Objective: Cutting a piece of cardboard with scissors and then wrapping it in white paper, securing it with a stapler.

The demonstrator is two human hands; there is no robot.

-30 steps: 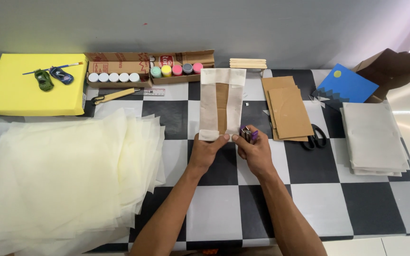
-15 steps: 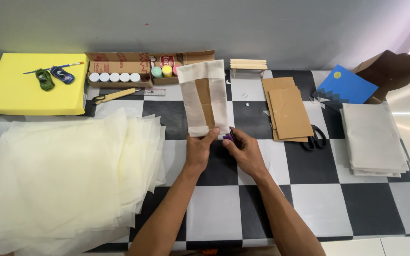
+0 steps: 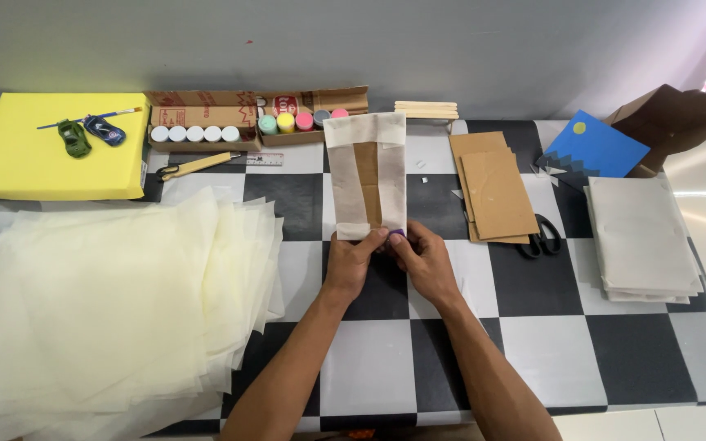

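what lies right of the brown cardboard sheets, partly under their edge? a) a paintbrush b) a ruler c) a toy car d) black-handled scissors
d: the black-handled scissors lie on the checkered table at the right edge of the brown cardboard sheets, blades tucked beneath them.

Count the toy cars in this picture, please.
2. The green toy car and the blue toy car lie side by side on the yellow box, far left.
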